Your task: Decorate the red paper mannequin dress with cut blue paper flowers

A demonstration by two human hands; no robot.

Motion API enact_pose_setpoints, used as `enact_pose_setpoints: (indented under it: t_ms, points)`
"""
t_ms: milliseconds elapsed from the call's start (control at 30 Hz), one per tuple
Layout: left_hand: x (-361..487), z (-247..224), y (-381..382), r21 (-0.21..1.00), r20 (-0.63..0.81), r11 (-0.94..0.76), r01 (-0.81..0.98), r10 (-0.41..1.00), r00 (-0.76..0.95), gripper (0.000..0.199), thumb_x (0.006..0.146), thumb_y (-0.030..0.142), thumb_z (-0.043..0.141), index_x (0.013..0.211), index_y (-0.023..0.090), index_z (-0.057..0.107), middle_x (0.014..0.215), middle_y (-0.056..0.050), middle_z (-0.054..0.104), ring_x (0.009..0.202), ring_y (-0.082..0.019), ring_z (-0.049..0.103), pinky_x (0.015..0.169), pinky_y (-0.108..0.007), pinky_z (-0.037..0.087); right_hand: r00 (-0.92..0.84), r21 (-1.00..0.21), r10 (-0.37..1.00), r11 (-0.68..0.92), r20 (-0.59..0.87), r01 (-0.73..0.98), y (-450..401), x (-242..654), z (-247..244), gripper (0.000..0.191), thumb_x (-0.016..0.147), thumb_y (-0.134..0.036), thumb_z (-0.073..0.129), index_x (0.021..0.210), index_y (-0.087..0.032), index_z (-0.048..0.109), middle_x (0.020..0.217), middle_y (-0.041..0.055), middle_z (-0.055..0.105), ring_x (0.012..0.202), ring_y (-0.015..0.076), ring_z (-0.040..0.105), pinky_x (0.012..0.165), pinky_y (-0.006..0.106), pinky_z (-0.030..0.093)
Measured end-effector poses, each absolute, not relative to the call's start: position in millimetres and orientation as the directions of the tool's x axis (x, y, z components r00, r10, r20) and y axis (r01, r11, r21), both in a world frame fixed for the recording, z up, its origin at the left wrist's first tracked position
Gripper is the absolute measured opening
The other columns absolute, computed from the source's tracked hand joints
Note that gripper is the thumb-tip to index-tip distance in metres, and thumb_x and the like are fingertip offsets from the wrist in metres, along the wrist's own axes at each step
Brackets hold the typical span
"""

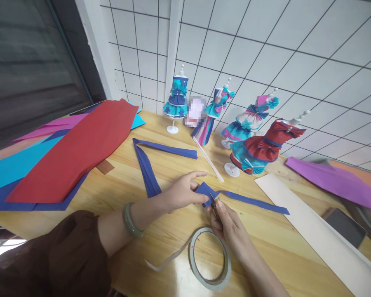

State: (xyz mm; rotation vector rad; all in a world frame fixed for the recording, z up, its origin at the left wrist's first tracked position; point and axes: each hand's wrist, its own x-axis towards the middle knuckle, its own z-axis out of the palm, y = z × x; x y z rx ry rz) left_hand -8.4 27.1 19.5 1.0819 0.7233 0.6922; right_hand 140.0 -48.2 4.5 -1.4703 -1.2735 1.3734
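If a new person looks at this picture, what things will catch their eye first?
Probably the small dress forms along the tiled wall, above all the one in the red and turquoise dress, nearest on the right. Next, the big red sheet lying over blue ones on the left. Then the left hand and right hand, cutting blue paper mid-table.

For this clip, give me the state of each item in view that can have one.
Left hand: holding the blue piece.
Right hand: gripping the scissors.
Blue piece: held off the table.
Scissors: at the blue piece; blade opening unclear.
Tape roll: lying flat, end unwound.
Long blue strip: folded into an angle.
Red sheet: unfolded, on other sheets.
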Motion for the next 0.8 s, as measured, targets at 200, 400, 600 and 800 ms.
enact_pose_setpoints:
  t_ms: [200,400,600,800]
  points:
    - [-5.1,17.3,24.3,0.928,-0.198,0.336,-0.16,0.811,0.55,0.073,0.059,0.006,0.066,0.126,0.013,0.038,0.07,-0.001,0.064,0.062,-0.012,0.06,0.067,-0.028,0.043,-0.051,-0.955,0.965,-0.244,-0.256,0.17,-47.8,139.6,3.1,0.045,0.084,-0.059,0.033,0.076,-0.017,0.046,0.051,-0.0079,0.025,0.043,0.0074,0.02,0.039,0.022,0.015]
    - [-4.7,12.2,23.2,0.936,-0.175,0.313,-0.16,0.811,0.559,0.071,0.06,0.007,0.066,0.126,0.015,0.039,0.073,-0.002,0.065,0.064,-0.013,0.061,0.069,-0.028,0.044,-0.038,-0.954,0.97,-0.227,-0.239,0.197,-47.1,139.6,3.0,0.044,0.086,-0.057,0.032,0.072,-0.018,0.045,0.051,-0.0076,0.026,0.043,0.0073,0.023,0.04,0.022,0.017]
    - [-5.0,13.7,24.3,0.942,-0.196,0.312,-0.125,0.811,0.552,0.07,0.06,0.007,0.065,0.125,0.014,0.04,0.075,-0.003,0.065,0.066,-0.013,0.061,0.071,-0.029,0.044,-0.04,-0.953,0.974,-0.209,-0.223,0.221,-47.0,139.3,3.3,0.043,0.087,-0.056,0.031,0.066,-0.019,0.04,0.05,-0.0075,0.027,0.043,0.0073,0.024,0.041,0.023,0.018]
    - [-5.2,11.2,24.9,0.934,-0.18,0.323,-0.155,0.797,0.577,0.069,0.06,0.009,0.066,0.124,0.014,0.04,0.075,-0.003,0.065,0.064,-0.012,0.059,0.069,-0.028,0.043,-0.043,-0.949,0.974,-0.206,-0.222,0.236,-47.6,138.4,6.1,0.043,0.086,-0.056,0.031,0.065,-0.019,0.038,0.051,-0.0071,0.028,0.043,0.0078,0.025,0.042,0.023,0.018]
